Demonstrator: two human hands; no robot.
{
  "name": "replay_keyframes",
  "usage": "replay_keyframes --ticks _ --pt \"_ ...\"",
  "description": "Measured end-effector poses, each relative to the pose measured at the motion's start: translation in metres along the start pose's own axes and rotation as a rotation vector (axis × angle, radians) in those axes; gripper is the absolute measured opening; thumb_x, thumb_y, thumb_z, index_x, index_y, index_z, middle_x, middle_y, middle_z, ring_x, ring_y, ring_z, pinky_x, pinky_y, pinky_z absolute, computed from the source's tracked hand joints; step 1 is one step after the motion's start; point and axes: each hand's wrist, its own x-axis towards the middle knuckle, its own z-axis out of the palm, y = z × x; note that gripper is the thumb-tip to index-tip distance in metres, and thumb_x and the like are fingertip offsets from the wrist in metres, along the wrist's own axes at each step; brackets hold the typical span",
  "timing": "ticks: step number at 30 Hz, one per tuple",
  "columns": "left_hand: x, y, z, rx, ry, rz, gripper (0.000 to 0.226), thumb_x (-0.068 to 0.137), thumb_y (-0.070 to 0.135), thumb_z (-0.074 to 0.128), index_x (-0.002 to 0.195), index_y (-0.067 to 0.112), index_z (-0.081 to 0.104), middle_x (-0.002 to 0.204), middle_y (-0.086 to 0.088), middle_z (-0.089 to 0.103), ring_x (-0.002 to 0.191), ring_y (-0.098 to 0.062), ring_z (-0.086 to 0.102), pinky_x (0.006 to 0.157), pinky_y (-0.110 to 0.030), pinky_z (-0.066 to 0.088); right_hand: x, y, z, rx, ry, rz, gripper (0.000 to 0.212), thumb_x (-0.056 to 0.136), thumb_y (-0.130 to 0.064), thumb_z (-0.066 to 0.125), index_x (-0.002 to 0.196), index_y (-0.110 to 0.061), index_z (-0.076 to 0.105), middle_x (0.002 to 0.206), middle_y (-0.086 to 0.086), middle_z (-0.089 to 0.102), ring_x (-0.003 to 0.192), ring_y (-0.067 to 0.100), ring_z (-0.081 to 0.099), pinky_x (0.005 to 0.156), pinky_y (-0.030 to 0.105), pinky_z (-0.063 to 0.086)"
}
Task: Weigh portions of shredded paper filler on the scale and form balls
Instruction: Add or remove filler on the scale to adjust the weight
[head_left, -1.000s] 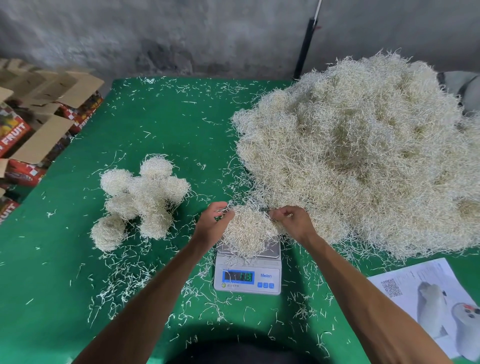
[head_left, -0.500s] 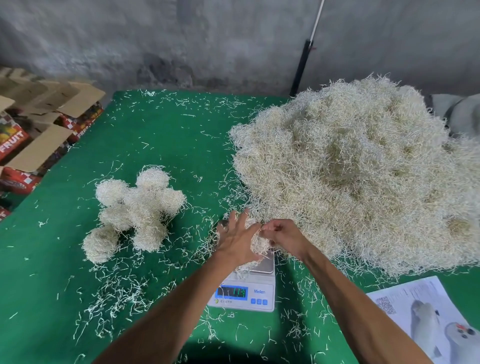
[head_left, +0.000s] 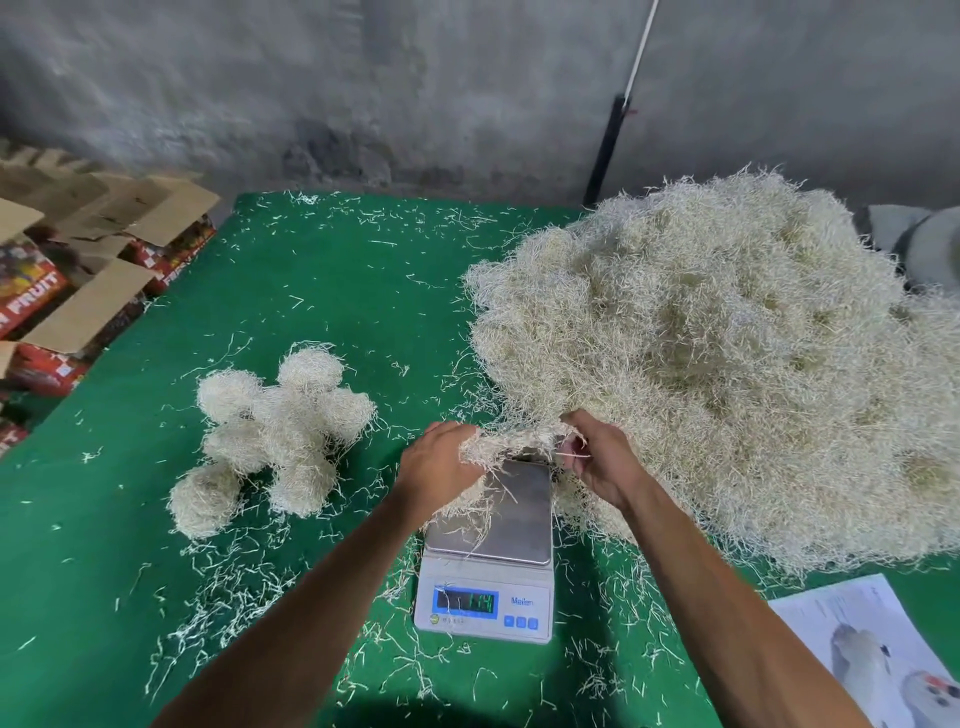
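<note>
A small white digital scale (head_left: 485, 597) with a steel platter (head_left: 514, 514) and a lit blue display stands on the green table (head_left: 322, 291). Just above the platter's far edge, my left hand (head_left: 436, 467) and my right hand (head_left: 602, 457) both grip one portion of pale shredded paper (head_left: 498, 444) stretched between them. The platter is mostly bare, with a few strands trailing onto it. A large heap of shredded paper (head_left: 727, 364) fills the right side. Several formed balls (head_left: 280, 431) lie clustered to the left.
Loose strands litter the table around the scale. Open cardboard fruit boxes (head_left: 78, 280) stand off the table's left edge. A printed sheet (head_left: 852, 654) lies at the near right corner. A dark pole (head_left: 605, 150) leans against the grey wall behind.
The portion sat on the platter a second ago. Both hands have lifted it off and pulled it apart between them, baring the platter. The camera has tilted, shifting the scene lower.
</note>
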Motion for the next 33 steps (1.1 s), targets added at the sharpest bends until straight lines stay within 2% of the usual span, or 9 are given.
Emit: replay_keyframes --ticks 3,7,10,13,17,20,24,28,33 --pt "0.004 -0.003 -0.009 -0.214 0.032 -0.183 0.071 0.081 0.047 0.077 0.144 0.026 0.050 0.098 0.002 0.074 0.066 0.004 0.062 0.063 -0.022 0.055 0.003 0.008 0.003 0.042 -0.037 0.017 0.045 0.086 -0.008 0.074 0.124 0.008 0.056 0.074 0.015 0.063 0.059 0.022 0.065 0.055 0.027 0.060" --pt "0.011 0.000 -0.020 -0.373 0.072 -0.226 0.072 0.083 0.042 0.079 0.144 0.017 0.050 0.038 0.010 0.047 0.026 0.000 0.031 0.030 -0.011 0.024 0.002 0.015 0.015 -0.357 -0.123 -0.043 0.077 0.078 -0.050 0.082 0.133 0.000 0.062 0.119 0.018 0.072 0.099 0.025 0.069 0.080 0.029 0.059" --pt "0.014 0.008 -0.022 -0.297 0.057 -0.171 0.070 0.083 0.044 0.078 0.143 0.020 0.051 0.049 0.007 0.051 0.026 0.001 0.032 0.030 -0.011 0.023 0.001 0.021 0.022 -0.722 -0.239 -0.049 0.094 0.080 -0.078 0.071 0.134 -0.002 0.061 0.130 0.027 0.061 0.114 0.046 0.062 0.095 0.041 0.054" --pt "0.014 0.005 -0.022 -0.250 0.055 -0.160 0.068 0.083 0.047 0.076 0.142 0.022 0.051 0.070 0.002 0.064 0.037 0.007 0.046 0.043 -0.015 0.041 0.001 0.017 0.020 -0.752 -0.312 -0.089 0.086 0.081 -0.071 0.076 0.089 0.011 0.054 0.080 0.017 0.070 0.056 0.029 0.059 0.078 0.030 0.054" --pt "0.008 -0.019 -0.021 -0.179 0.013 -0.146 0.065 0.085 0.043 0.075 0.142 0.023 0.052 0.152 -0.005 0.046 0.086 -0.020 0.072 0.090 -0.046 0.057 0.003 0.009 0.016 -0.755 -0.298 -0.051 0.064 0.080 -0.068 0.079 0.058 -0.021 0.041 0.125 0.033 0.064 0.062 0.036 0.061 0.101 0.041 0.054" --pt "0.009 -0.035 -0.019 -0.218 0.051 -0.191 0.062 0.085 0.036 0.077 0.140 0.021 0.054 0.141 -0.005 0.057 0.050 -0.003 0.052 0.056 -0.021 0.052 0.004 0.008 0.021 -0.744 -0.289 -0.066 0.065 0.079 -0.067 0.081 0.056 -0.023 0.039 0.061 0.013 0.050 0.056 0.027 0.036 0.111 0.047 0.048" --pt "0.012 -0.053 -0.024 -0.277 0.083 -0.260 0.059 0.085 0.026 0.079 0.137 0.010 0.057 0.103 -0.015 0.071 0.042 -0.003 0.037 0.039 -0.018 0.034 0.005 0.007 0.025 -0.695 -0.266 -0.094 0.076 0.077 -0.067 0.083 0.067 -0.001 0.047 0.117 0.042 0.059 0.118 0.061 0.050 0.092 0.024 0.055" --pt "0.020 -0.045 -0.037 -0.133 0.105 -0.241 0.054 0.087 0.020 0.075 0.136 0.012 0.056 0.118 -0.018 0.067 0.074 -0.020 0.067 0.059 -0.029 0.055 0.000 -0.002 0.038 -0.640 -0.200 -0.188 0.062 0.076 -0.058 0.087 0.057 -0.020 0.042 0.056 0.005 0.042 0.048 0.025 0.039 0.097 0.053 0.052" --pt "0.016 -0.080 -0.054 -0.017 0.161 -0.303 0.039 0.091 0.015 0.065 0.129 0.004 0.059 0.119 -0.014 0.062 0.092 -0.022 0.061 0.065 -0.026 0.051 -0.011 -0.024 0.028 -0.527 -0.147 -0.286 0.036 0.084 -0.044 0.082 0.062 -0.019 0.067 0.064 0.000 0.061 0.050 0.014 0.053 0.063 0.023 0.050"
